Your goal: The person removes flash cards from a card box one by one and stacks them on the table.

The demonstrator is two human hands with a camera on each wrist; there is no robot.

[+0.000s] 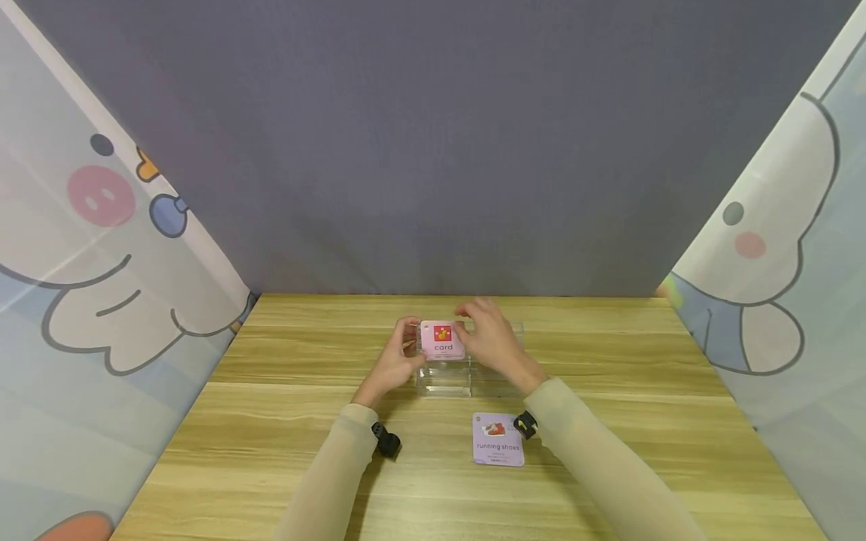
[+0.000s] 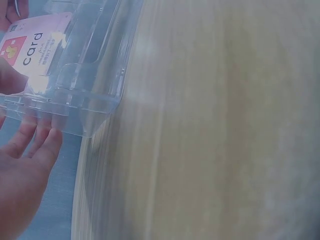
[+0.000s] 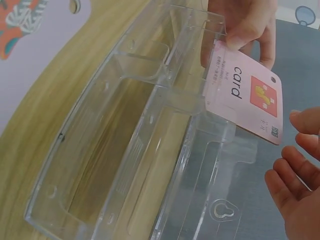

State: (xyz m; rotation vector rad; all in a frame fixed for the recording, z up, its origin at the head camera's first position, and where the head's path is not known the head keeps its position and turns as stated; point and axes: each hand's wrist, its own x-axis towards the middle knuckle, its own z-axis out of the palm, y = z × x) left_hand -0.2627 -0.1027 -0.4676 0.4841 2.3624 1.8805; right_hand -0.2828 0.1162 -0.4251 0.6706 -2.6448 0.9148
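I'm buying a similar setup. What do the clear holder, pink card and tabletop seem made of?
Clear holder: probably rigid plastic, glossy; see-through, with highlights along moulded edges.
Pink card: likely cardstock, smooth; thin, flat and printed. Any coating is unclear.
Tabletop: wood or a wood-look laminate, soft sheen; grain streaks show, but don't settle which.

Holder (image 3: pixel 131 152): clear plastic, smooth, glossy; bright glints along edges and ribs. Pink card (image 3: pixel 245 95): printed card stock, flat and smooth, looks matt to faintly satin. Purple card (image 1: pixel 498 439): same paper-like stock, smooth. Surface (image 1: pixel 271 451): wood-look grain, smooth, low sheen. Sleeves (image 1: pixel 602 458): soft cloth, matt. Rear partition (image 1: pixel 446 150): matt, fabric-like. Printed side hangings (image 1: pixel 40 150): smooth cloth-like sheet, lightly creased
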